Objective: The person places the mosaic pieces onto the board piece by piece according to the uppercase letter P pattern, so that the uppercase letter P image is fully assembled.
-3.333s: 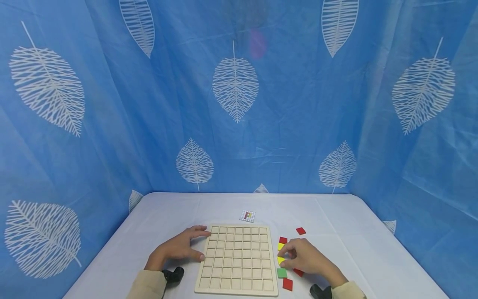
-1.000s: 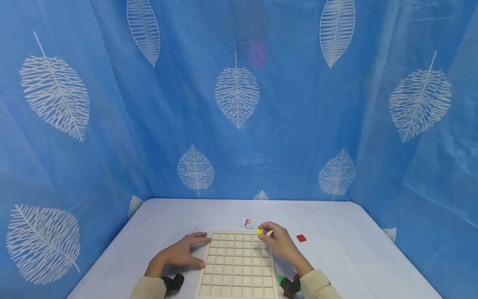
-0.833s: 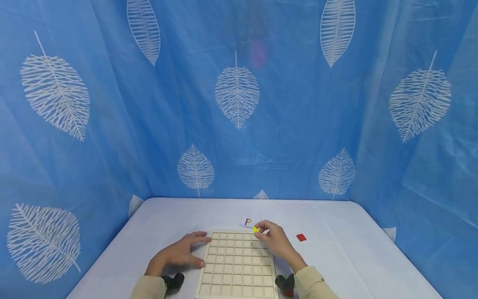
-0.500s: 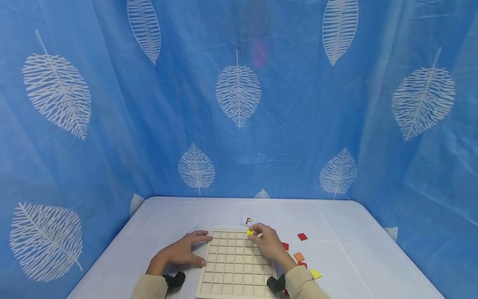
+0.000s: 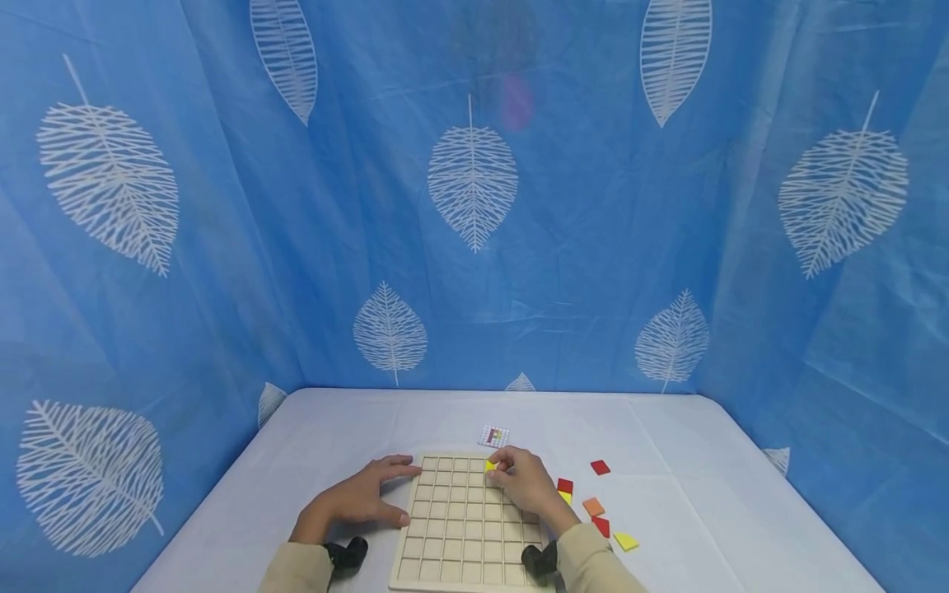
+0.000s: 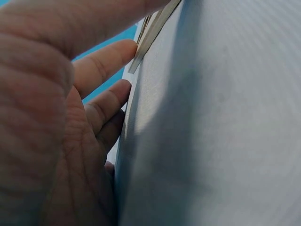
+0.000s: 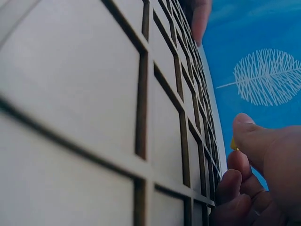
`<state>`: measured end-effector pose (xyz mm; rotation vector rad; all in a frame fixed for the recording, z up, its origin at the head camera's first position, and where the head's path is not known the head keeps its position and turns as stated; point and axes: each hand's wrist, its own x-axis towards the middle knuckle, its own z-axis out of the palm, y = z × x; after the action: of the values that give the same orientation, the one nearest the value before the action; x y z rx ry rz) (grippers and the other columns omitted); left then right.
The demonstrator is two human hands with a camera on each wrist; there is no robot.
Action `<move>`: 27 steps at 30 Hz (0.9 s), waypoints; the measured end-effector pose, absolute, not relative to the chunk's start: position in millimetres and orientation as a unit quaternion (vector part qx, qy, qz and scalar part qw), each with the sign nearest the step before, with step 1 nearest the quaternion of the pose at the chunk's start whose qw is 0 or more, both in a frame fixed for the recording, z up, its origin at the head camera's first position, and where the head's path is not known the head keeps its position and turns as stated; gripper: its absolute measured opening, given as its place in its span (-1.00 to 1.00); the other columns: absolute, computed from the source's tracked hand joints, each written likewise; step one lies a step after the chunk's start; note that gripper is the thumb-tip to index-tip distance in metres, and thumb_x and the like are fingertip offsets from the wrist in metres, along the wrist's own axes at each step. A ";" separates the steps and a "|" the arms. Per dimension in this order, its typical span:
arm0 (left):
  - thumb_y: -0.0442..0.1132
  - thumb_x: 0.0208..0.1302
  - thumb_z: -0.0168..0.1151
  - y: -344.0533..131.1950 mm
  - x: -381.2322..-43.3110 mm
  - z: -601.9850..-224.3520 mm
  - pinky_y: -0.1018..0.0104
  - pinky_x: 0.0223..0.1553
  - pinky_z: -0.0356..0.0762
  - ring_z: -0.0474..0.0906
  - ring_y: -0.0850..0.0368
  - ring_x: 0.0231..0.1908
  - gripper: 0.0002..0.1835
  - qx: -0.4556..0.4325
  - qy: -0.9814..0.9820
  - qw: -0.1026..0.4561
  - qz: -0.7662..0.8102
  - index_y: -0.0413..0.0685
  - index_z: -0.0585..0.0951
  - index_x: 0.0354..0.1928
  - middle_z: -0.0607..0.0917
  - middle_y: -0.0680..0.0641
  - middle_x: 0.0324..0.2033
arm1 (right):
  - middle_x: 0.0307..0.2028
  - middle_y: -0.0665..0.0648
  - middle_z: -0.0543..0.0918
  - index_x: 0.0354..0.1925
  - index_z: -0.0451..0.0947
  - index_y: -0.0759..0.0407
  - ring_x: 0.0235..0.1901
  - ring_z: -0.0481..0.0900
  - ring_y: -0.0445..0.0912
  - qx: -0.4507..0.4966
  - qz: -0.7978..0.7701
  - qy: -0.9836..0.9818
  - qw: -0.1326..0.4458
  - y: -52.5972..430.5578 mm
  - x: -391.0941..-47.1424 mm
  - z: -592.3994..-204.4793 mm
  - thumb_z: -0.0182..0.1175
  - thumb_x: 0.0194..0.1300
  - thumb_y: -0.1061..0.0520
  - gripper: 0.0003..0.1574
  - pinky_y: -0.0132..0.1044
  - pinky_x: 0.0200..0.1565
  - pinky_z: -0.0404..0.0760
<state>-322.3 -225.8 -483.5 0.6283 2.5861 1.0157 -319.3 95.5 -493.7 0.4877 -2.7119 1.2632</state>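
A wooden grid board [image 5: 452, 528] lies on the white table. My right hand [image 5: 528, 483] pinches a yellow tile [image 5: 490, 466] between thumb and fingers at the board's far row, a little right of its middle. The right wrist view shows only a sliver of that yellow tile [image 7: 233, 143] beside the thumb. Whether it is seated in a cell I cannot tell. At the board's left side rests my left hand [image 5: 359, 497], fingers extended, thumb and fingertips at the edge. Just beyond the board lies a small card [image 5: 494, 436] with a coloured grid pattern.
Loose tiles lie right of the board: a red tile [image 5: 600, 467] farther back, another red tile [image 5: 565, 484] over a yellow one, an orange tile [image 5: 593, 506], and a yellow tile [image 5: 626, 541] nearer. The right forearm covers the board's near right part. A blue leaf-patterned curtain [image 5: 549, 313] surrounds the table.
My right hand has gone from the tiles on the right to the board's far row, bringing the yellow tile leftward and lower. My left hand has stayed at the board's left edge.
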 end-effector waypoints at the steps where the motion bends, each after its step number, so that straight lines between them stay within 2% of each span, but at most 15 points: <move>1: 0.14 -0.05 0.54 -225.7 -322.3 -483.6 -0.54 0.37 -0.06 -0.02 -0.39 0.52 -0.11 0.216 0.899 0.146 0.353 0.22 0.46 0.40 0.22 -0.14 0.52 | -0.35 -0.07 0.57 -0.11 0.65 0.08 -0.32 0.49 -0.21 0.159 0.409 -0.897 0.054 95.1 -319.3 -493.6 0.33 0.32 0.09 -0.81 -0.26 -0.23 0.48; 15: 0.13 -0.03 0.54 -225.8 -324.4 -484.4 -0.54 0.37 -0.06 -0.03 -0.38 0.52 -0.13 0.214 0.896 0.153 0.358 0.26 0.46 0.40 0.21 -0.14 0.52 | -0.36 -0.08 0.55 -0.18 0.64 0.08 -0.35 0.44 -0.20 0.146 0.375 -0.915 0.038 93.5 -318.8 -489.1 0.39 0.25 0.07 -0.80 -0.27 -0.25 0.46; 27: 0.15 -0.02 0.53 -227.5 -323.8 -484.6 -0.54 0.36 -0.02 0.00 -0.38 0.52 -0.12 0.223 0.902 0.143 0.340 0.24 0.45 0.41 0.23 -0.13 0.51 | -0.40 -0.03 0.53 -0.17 0.64 0.18 -0.40 0.41 -0.19 0.159 0.374 -0.913 0.038 91.9 -315.0 -487.6 0.41 0.24 0.12 -0.77 -0.28 -0.29 0.44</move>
<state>-323.8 -227.5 -484.6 0.6424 2.6021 0.9813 -315.0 91.9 -487.6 0.4866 -2.8007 1.1456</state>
